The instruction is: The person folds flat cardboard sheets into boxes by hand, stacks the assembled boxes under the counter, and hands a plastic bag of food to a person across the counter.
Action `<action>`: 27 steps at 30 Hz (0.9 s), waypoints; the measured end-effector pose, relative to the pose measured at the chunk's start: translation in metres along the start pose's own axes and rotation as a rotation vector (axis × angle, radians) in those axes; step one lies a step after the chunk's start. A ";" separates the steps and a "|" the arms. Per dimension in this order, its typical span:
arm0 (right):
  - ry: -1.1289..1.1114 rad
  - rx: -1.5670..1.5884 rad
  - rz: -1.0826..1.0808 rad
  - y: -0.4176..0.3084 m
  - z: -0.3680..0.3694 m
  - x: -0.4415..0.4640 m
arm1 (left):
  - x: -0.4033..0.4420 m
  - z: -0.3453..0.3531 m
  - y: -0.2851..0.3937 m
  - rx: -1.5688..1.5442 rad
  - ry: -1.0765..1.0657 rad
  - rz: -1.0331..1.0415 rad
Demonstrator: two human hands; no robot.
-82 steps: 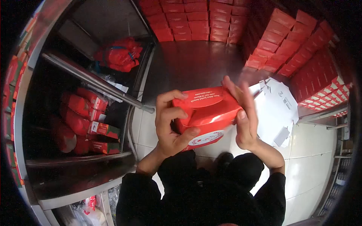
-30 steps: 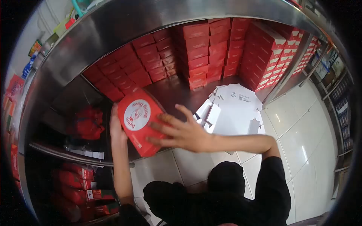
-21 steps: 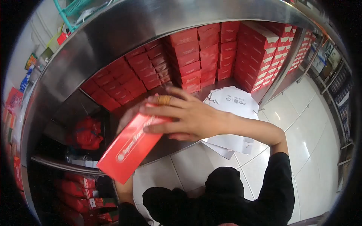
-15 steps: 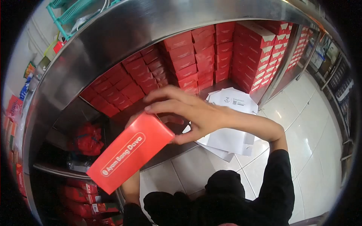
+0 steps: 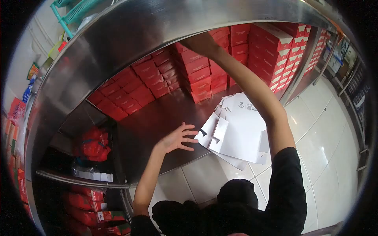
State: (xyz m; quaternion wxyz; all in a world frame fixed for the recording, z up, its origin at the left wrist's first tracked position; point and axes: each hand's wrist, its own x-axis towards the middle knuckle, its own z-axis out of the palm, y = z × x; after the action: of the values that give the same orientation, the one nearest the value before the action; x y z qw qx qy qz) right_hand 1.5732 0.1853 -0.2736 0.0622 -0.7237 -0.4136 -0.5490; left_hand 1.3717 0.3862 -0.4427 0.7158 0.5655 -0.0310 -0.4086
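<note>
My left hand [image 5: 177,139] is held over the dark shelf with its fingers spread and nothing in them. Close to its fingertips lies a pile of flat white carton sheets [image 5: 240,131], the top one with cut folding tabs and small print. My right hand [image 5: 201,44] reaches up to the top of a tall stack of red boxes [image 5: 197,72], under the steel counter edge. Its fingers are in shadow and partly hidden by that edge, so whether they hold anything does not show.
More red boxes [image 5: 134,92] stand stacked at the shelf's back left, and others [image 5: 267,51] at the right. A steel counter rim [image 5: 118,43] arches above. Red packages [image 5: 94,145] lie in the left compartment. White floor tiles [image 5: 315,129] extend to the right.
The red box is out of my left hand's reach and no longer seen between my hands. My right hand has moved up to the stack top; my left hand now shows open over the shelf.
</note>
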 end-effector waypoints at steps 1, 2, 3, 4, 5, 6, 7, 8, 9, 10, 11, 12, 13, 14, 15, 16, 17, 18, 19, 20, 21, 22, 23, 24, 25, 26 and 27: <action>0.016 -0.014 0.020 0.006 0.007 0.000 | 0.002 0.002 0.000 0.043 -0.004 -0.007; 0.031 -0.028 0.040 0.012 0.014 0.000 | 0.003 0.006 0.001 0.065 0.015 -0.011; 0.078 0.005 0.044 0.018 0.019 -0.003 | 0.003 0.008 0.003 0.089 0.021 -0.006; 0.124 0.037 0.050 0.020 0.021 -0.004 | 0.003 0.010 0.004 0.112 0.027 -0.003; 0.091 0.018 0.066 0.021 0.023 -0.005 | 0.003 0.012 0.004 0.135 0.031 0.000; 0.059 -0.003 0.083 0.022 0.024 -0.006 | 0.003 0.015 0.006 0.161 0.053 -0.005; 0.026 -0.025 0.100 0.020 0.021 -0.004 | 0.004 0.019 0.008 0.188 0.072 -0.011; -0.015 -0.096 0.106 0.018 0.018 -0.003 | 0.006 0.022 0.009 0.215 0.090 -0.020; -0.061 -0.168 0.114 0.015 0.016 -0.002 | 0.009 0.026 0.010 0.253 0.114 -0.022; -0.116 -0.244 0.127 0.012 0.012 -0.002 | 0.014 0.031 0.010 0.291 0.131 -0.031; 0.248 -0.228 0.022 0.007 0.003 -0.003 | 0.022 0.038 0.009 0.324 0.137 -0.048; 0.222 -0.214 0.097 0.000 -0.010 -0.014 | 0.027 0.045 0.006 0.381 0.148 -0.047; 0.192 -0.200 0.170 -0.017 -0.038 -0.022 | 0.034 0.052 0.002 0.426 0.176 -0.055; 0.202 -0.141 0.285 -0.034 -0.073 -0.038 | 0.045 0.057 -0.005 0.527 0.175 -0.056; 0.180 -0.067 0.458 -0.035 -0.082 -0.078 | 0.057 0.061 -0.011 0.630 0.177 -0.045; 0.163 0.005 0.633 -0.038 -0.092 -0.124 | 0.078 0.060 -0.029 0.720 0.163 0.062; 0.045 0.266 1.016 -0.057 -0.120 -0.159 | 0.099 0.065 -0.047 0.753 0.206 0.256; 0.071 0.109 1.121 -0.066 -0.122 -0.227 | 0.119 0.076 -0.058 0.794 0.205 0.359; -0.115 0.078 1.311 -0.086 -0.149 -0.271 | 0.138 0.088 -0.070 0.831 0.207 0.460; -0.234 -0.048 1.521 -0.106 -0.169 -0.308 | 0.161 0.097 -0.086 0.927 0.204 0.565; -0.345 -0.257 1.483 -0.120 -0.178 -0.371 | 0.186 0.107 -0.102 1.023 0.204 0.677; -0.441 -0.194 1.702 -0.134 -0.192 -0.388 | 0.209 0.120 -0.118 0.992 0.169 0.650; -0.527 -0.123 1.920 -0.145 -0.203 -0.399 | 0.227 0.136 -0.126 0.967 0.135 0.627; -0.409 0.148 2.024 -0.153 -0.207 -0.415 | 0.238 0.155 -0.126 0.884 0.137 0.515; -0.282 0.429 2.105 -0.160 -0.211 -0.426 | 0.244 0.174 -0.127 0.802 0.138 0.396; -0.199 0.484 2.102 -0.164 -0.215 -0.400 | 0.246 0.187 -0.125 0.721 0.141 0.274; -0.106 0.554 2.066 -0.166 -0.216 -0.379 | 0.246 0.193 -0.122 0.803 0.173 0.235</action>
State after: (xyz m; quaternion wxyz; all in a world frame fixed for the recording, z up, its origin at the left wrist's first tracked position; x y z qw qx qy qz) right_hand 1.2812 -0.0256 -0.5707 0.6410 -0.7068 0.2871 -0.0851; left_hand 1.3707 0.0792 -0.5780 0.4804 0.8242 -0.1917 -0.2306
